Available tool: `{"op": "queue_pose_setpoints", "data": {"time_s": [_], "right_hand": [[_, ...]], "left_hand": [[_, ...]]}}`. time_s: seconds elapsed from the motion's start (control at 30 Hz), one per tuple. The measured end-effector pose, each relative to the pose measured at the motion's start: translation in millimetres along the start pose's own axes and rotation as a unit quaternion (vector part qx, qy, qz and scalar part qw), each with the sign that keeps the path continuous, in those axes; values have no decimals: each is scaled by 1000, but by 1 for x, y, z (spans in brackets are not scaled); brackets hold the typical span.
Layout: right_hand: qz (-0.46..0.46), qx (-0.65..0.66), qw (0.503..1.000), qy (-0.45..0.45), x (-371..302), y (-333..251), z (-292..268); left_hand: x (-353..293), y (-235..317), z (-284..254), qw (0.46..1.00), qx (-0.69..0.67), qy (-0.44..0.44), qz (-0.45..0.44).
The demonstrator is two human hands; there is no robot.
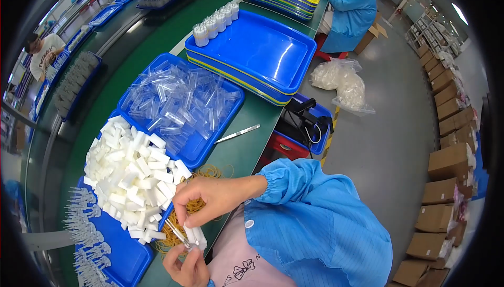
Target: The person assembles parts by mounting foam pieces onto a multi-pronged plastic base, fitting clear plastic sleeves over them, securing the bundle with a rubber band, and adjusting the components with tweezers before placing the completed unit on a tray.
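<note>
Low in the view, my left hand is closed around the lower end of a small white foam block with a clear plastic part by it. From above, my right hand reaches down with thumb and index finger pinched at the block's upper end. A slim two-pronged metal tool, like tweezers, lies along the block between the hands; which fingers bear it I cannot tell. Under and behind the hands spreads a heap of tan rubber bands, partly covered by my right hand.
Left of my hands rises a pile of white foam blocks. Beyond it, a blue tray holds clear plastic tubes. A metal tool lies on the green table. Stacked blue trays carry white-filled bottles. A co-worker sits farther off.
</note>
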State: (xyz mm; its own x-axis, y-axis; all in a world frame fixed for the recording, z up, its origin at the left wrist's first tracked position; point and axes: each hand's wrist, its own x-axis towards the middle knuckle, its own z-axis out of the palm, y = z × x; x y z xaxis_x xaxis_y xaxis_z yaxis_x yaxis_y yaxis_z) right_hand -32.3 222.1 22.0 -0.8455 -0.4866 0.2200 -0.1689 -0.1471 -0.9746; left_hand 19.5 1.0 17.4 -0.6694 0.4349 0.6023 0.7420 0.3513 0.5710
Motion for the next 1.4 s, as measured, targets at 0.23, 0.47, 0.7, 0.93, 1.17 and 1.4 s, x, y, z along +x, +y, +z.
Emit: {"op": "queue_pose_setpoints", "data": {"time_s": [0.23,0.47,0.7,0.93,1.17,1.4], "right_hand": [[0,32,999,-23,2,5,9],[-74,-101,992,-21,25,4,-7],[-133,-529,831,106,86,41,-16],[-123,-553,819,96,99,58,-23],[-161,-459,865,119,98,53,-35],[-114,-525,840,73,91,54,-44]], "left_hand": [[5,1,-1,998,56,13,-20],[-14,-10,7,965,-91,60,-237],[-21,-7,-2,945,-139,97,-281],[-21,-5,-9,929,-152,112,-319],[-16,-8,-12,943,-160,100,-272],[-13,-8,-14,951,-146,96,-254]]}}
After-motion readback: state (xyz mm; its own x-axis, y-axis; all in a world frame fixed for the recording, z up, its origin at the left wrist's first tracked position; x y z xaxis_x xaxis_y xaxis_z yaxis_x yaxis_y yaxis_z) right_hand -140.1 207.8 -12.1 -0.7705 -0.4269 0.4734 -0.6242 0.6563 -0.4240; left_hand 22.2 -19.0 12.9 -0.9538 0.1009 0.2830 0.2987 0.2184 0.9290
